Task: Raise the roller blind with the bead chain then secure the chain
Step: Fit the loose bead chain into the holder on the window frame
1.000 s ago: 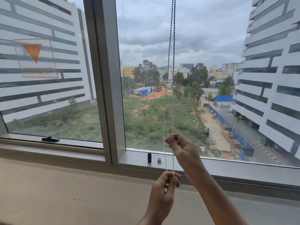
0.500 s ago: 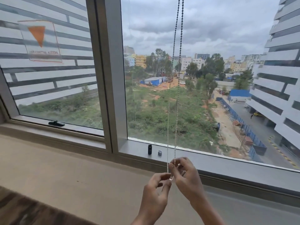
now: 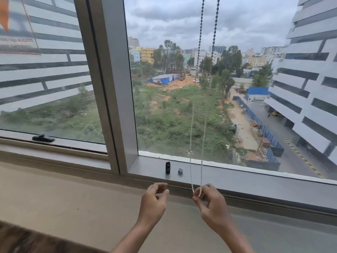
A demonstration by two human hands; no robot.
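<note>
– Where's the white beaded blind chain (image 3: 202, 147)?
– Hanging in two strands before the window glass; the right hand (image 3: 211, 204) pinches its bottom loop above the grey sill (image 3: 255, 181).
– And the left hand (image 3: 155, 199)?
– Apart from it, fingers loosely curled, holding nothing.

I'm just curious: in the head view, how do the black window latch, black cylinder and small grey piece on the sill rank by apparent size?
1. black window latch
2. black cylinder
3. small grey piece
All sit at a similar depth, so the order seems fair.

window frame (image 3: 116, 88): grey metal | sill (image 3: 255, 181): grey | ledge (image 3: 54, 198): beige | light: overcast daylight
</note>
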